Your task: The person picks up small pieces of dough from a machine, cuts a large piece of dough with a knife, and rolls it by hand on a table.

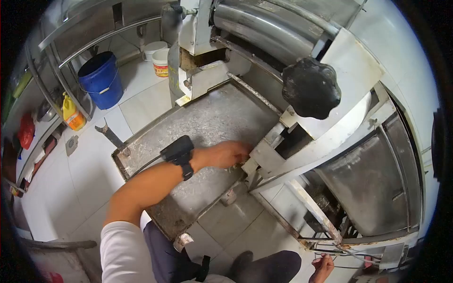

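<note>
My left hand (226, 154), with a black device strapped at the wrist, reaches across the worn metal tray (207, 118) under the machine. Its fingers curl beside the white metal bracket (269, 158) at the tray's right side. The fingertips are blurred and partly hidden, so what they grip cannot be made out. Pale residue is smeared over the tray. Low at the right edge of my body, my right hand (322, 268) hangs near the machine's lower frame, fingers loosely bent and apart, with nothing visible in them. The picture's lower edge cuts it off.
Above the tray are a large steel roller (264, 33) and a black knob (311, 88). A blue bucket (100, 80), white tubs (160, 61) and a yellow bottle (72, 113) stand at the left. Cables (349, 254) run along the lower right frame.
</note>
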`<state>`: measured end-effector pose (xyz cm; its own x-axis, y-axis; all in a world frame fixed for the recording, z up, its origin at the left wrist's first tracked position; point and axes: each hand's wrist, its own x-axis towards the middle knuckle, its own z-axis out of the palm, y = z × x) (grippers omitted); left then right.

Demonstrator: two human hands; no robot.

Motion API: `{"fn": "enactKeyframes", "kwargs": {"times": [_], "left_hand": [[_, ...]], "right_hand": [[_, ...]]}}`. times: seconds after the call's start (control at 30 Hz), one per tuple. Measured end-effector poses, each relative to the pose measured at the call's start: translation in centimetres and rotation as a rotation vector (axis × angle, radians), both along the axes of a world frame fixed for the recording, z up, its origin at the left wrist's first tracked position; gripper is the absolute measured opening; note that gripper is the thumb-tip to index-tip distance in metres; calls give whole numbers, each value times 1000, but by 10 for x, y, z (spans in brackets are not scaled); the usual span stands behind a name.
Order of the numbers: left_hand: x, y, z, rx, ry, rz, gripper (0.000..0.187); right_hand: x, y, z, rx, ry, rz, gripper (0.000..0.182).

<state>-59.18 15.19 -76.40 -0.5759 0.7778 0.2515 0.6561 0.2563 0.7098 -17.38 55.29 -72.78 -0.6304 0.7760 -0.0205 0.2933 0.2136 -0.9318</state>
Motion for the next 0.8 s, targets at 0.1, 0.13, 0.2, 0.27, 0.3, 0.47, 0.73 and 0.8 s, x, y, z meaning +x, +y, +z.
{"fn": "enactKeyframes", "kwargs": {"times": [0.1,0.13,0.2,0.27,0.3,0.47,0.73,0.8], "left_hand": [[16,-20,28,-20,-261,-84,38],[17,-26,35,-25,-260,-84,38],[16,-36,47,9,190,-70,48],[20,-37,56,-84,205,-63,52],[21,-36,59,-174,217,-51,56],[-6,-16,42,-155,30,-132,50],[-16,8,12,-106,159,-143,24],[-4,3,15,-148,122,-63,23]], "right_hand": [[1,10,-8,-26,-6,-6,31],[3,15,-14,-26,-3,4,30],[4,20,-20,-29,3,11,28],[3,20,-21,-29,16,20,26],[4,21,-20,-29,19,18,26],[11,23,-22,-60,14,16,23],[9,21,-24,-82,25,7,29],[8,19,-27,-87,22,23,31]]}}
